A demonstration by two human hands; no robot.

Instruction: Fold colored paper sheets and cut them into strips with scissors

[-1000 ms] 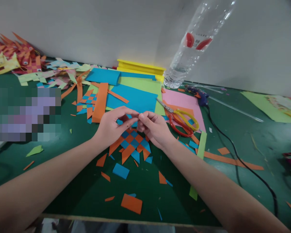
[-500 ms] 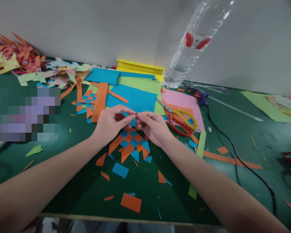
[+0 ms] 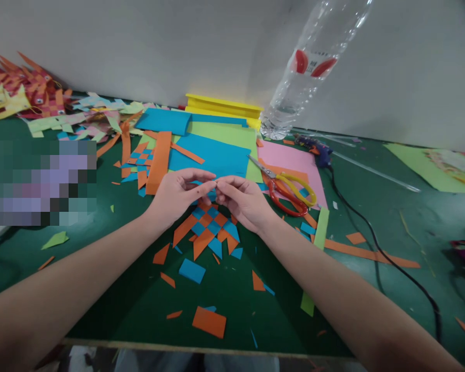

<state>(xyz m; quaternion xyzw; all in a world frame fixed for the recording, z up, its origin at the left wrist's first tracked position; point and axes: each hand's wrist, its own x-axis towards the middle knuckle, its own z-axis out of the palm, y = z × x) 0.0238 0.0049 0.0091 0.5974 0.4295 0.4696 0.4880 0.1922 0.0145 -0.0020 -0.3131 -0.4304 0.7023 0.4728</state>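
Note:
My left hand (image 3: 178, 195) and my right hand (image 3: 244, 200) meet fingertip to fingertip just above a woven piece of orange and blue paper strips (image 3: 211, 229) on the green table (image 3: 232, 294). Both hands pinch something very small between thumb and forefinger; it is too small to name. The far end of the woven piece is hidden under my fingers. Orange and blue offcuts (image 3: 209, 321) lie scattered in front of it.
Red and yellow scissors (image 3: 289, 190) lie on pink paper right of my hands. Blue, green and orange sheets (image 3: 213, 152) are stacked behind. A clear plastic bottle (image 3: 306, 72) leans against the wall. A glue gun (image 3: 318, 150) and its black cable (image 3: 372, 232) run right. Finished paper fish (image 3: 27, 98) sit far left.
Both hands have shifted slightly left and lower, keeping their fingertips pinched together over the woven piece. Nothing else has moved.

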